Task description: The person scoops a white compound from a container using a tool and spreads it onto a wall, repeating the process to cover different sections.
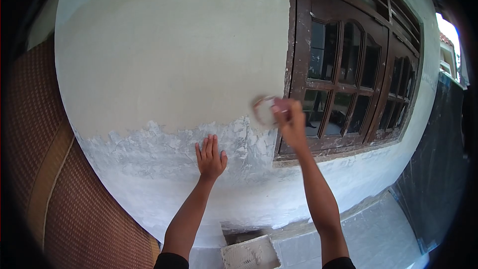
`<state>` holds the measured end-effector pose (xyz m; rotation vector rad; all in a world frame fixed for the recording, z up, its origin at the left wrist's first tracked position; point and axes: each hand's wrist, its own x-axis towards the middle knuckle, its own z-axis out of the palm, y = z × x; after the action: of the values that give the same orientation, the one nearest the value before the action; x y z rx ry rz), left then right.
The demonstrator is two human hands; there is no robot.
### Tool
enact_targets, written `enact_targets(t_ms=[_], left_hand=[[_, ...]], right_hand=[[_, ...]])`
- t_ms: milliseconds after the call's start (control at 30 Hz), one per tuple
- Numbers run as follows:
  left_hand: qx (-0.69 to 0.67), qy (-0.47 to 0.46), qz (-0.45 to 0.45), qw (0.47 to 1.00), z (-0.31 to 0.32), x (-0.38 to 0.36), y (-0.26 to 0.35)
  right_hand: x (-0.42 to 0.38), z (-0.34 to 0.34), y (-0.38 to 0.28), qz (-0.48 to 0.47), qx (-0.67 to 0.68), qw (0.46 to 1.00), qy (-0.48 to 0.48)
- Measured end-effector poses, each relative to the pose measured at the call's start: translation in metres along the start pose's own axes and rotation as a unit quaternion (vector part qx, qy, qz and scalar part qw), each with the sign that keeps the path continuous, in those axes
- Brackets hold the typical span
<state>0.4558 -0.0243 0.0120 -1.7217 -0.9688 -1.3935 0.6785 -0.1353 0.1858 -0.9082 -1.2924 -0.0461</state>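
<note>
My left hand (211,158) lies flat against the wall (199,60), fingers spread and pointing up, on the rough white-grey patched band (149,147). It holds nothing. My right hand (293,122) is closed on a curled reddish-and-white sheet (264,111), blurred by motion, near the left edge of the window frame. The sheet looks like sandpaper, but its kind is not certain. Above the ragged edge of the patched band, the plaster is smooth and beige.
A brown wooden window (343,84) with several glass panes is to the right. Woven brown matting (84,204) stands at the left. On the floor below sits a whitish, smeared tray (251,254). A dark panel (433,169) leans at the far right.
</note>
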Motion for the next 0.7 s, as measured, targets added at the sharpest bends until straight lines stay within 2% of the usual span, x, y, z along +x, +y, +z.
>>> enact_targets(t_ms=[33, 67, 133, 167, 200, 233, 300, 333, 400, 433, 467, 533, 567, 600, 667, 700], left_hand=[[-0.002, -0.002, 0.000, 1.000, 0.000, -0.001, 0.000], [-0.003, -0.001, 0.000, 1.000, 0.000, -0.001, 0.000], [-0.003, 0.000, 0.002, 1.000, 0.000, 0.000, 0.000], [0.001, 0.001, 0.002, 1.000, 0.000, -0.001, 0.000], [0.005, 0.003, 0.001, 1.000, 0.000, 0.000, 0.000], [0.007, 0.004, 0.000, 1.000, 0.000, 0.001, -0.001], [0.000, -0.002, -0.001, 1.000, 0.000, 0.000, 0.000], [0.000, -0.003, -0.002, 1.000, 0.000, 0.000, 0.001], [0.001, -0.002, -0.002, 1.000, 0.000, 0.000, 0.000], [0.000, -0.004, -0.001, 1.000, 0.000, 0.000, 0.001], [0.002, -0.003, 0.001, 1.000, -0.001, 0.001, 0.001], [0.006, 0.000, 0.007, 1.000, -0.002, 0.001, -0.001], [0.008, 0.000, 0.005, 1.000, -0.002, 0.001, 0.000], [0.009, -0.001, 0.003, 1.000, -0.002, 0.001, 0.001], [0.011, -0.003, 0.000, 1.000, -0.002, 0.001, 0.001], [0.012, -0.006, 0.000, 1.000, -0.002, 0.001, 0.001]], right_hand=[[-0.006, 0.008, 0.003, -0.122, -0.117, 0.984, -0.055], [-0.009, 0.013, 0.008, -0.240, -0.230, 0.937, -0.108], [-0.003, 0.010, 0.024, -0.262, -0.280, 0.919, -0.092], [0.003, 0.001, 0.034, -0.187, -0.182, 0.965, -0.016], [0.008, -0.004, 0.033, -0.110, -0.079, 0.989, 0.060], [0.009, -0.006, 0.031, -0.112, -0.078, 0.989, 0.058], [0.004, -0.014, 0.025, 0.014, 0.159, 0.979, 0.129], [-0.004, -0.010, 0.025, 0.015, 0.158, 0.979, 0.128], [-0.026, 0.005, 0.031, -0.017, 0.041, 0.999, -0.003], [-0.029, 0.010, 0.045, -0.153, -0.148, 0.976, -0.044], [-0.031, 0.008, 0.057, -0.150, -0.148, 0.977, -0.042], [-0.029, 0.001, 0.064, -0.047, -0.056, 0.997, -0.017], [-0.025, -0.008, 0.067, -0.008, 0.040, 0.998, 0.046], [-0.022, -0.016, 0.064, -0.010, 0.041, 0.998, 0.045], [-0.020, -0.029, 0.054, 0.057, 0.186, 0.972, 0.129], [-0.025, -0.028, 0.055, 0.042, 0.172, 0.978, 0.114]])
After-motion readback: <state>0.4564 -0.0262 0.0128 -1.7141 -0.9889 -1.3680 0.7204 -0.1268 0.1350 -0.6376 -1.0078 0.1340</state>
